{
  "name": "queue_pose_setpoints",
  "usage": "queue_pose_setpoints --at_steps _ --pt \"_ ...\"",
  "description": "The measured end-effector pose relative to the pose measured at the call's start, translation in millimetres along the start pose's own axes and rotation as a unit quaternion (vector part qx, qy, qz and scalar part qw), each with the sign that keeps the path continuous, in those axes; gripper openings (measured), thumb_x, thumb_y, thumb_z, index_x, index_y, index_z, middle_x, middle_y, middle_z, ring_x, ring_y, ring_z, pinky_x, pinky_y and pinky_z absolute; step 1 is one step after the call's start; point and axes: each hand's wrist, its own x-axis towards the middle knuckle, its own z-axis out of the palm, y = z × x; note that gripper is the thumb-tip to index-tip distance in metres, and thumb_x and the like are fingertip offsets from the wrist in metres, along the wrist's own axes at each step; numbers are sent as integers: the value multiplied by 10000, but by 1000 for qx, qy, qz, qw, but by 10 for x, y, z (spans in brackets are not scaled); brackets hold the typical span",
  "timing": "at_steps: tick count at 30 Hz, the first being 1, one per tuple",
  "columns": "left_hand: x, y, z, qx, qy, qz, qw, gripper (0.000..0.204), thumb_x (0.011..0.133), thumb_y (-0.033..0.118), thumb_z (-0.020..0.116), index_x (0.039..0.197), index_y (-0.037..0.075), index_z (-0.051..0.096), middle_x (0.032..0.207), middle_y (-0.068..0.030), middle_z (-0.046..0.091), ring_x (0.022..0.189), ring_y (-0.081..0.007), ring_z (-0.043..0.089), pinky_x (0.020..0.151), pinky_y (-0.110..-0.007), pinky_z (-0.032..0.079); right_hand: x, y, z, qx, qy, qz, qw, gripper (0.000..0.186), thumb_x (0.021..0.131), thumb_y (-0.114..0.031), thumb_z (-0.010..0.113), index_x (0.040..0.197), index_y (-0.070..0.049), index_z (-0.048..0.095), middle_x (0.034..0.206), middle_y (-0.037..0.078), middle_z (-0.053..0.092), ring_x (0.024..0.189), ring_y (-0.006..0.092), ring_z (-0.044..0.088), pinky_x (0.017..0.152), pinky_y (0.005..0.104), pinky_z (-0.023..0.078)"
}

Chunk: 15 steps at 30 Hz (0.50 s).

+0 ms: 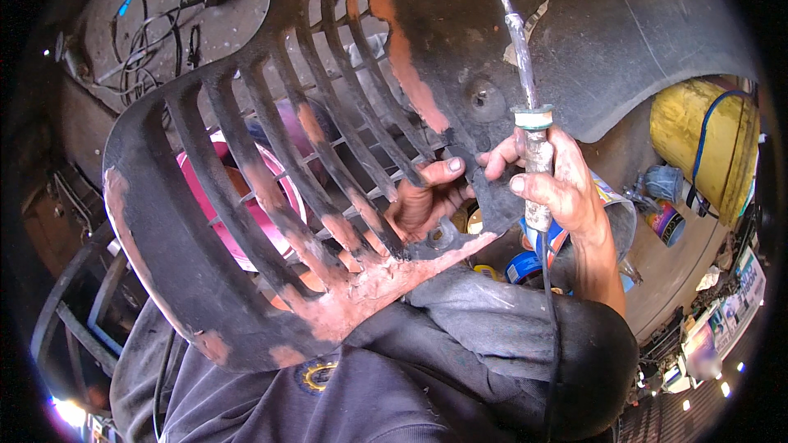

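A black plastic grille panel (190,279) with curved slats and patches of pink and orange filler lies across my lap, joined to a broad dark panel above. My right hand (565,189) is closed around a paint-smeared soldering iron (538,179), its tip pointing up and its cord hanging down. That hand's fingers reach toward a dark tab (501,205) at the grille's right end. My left hand (414,205) comes from behind the slats and grips the grille near that tab, its thumb showing on the front.
A pink bucket (203,189) shows through the slats. At right are a yellow jerrycan (694,143), a small cup (663,180) and several cans (521,269). Tangled cables (152,41) lie at upper left, with a dark metal frame (70,324) at lower left.
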Motion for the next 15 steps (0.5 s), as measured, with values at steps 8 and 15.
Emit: queue_pose_setpoints --at_steps 8,15 --pt "7 6 -236 17 4 -31 999 405 888 118 665 1251 -6 537 1153 -125 633 1009 -208 635 844 -346 565 -17 40 44 17 -2 -16 1000 543 751 -222 708 1159 61 488 991 172 653 955 243 615 914 404 454" --pt "-29 2 -188 8 -18 -17 1000 323 913 128 670 1196 5 576 1058 -88 661 865 -155 663 715 -269 597 -20 47 56 -10 17 -42 999 446 805 -151 667 1176 36 504 973 104 677 813 129 604 744 285 487"
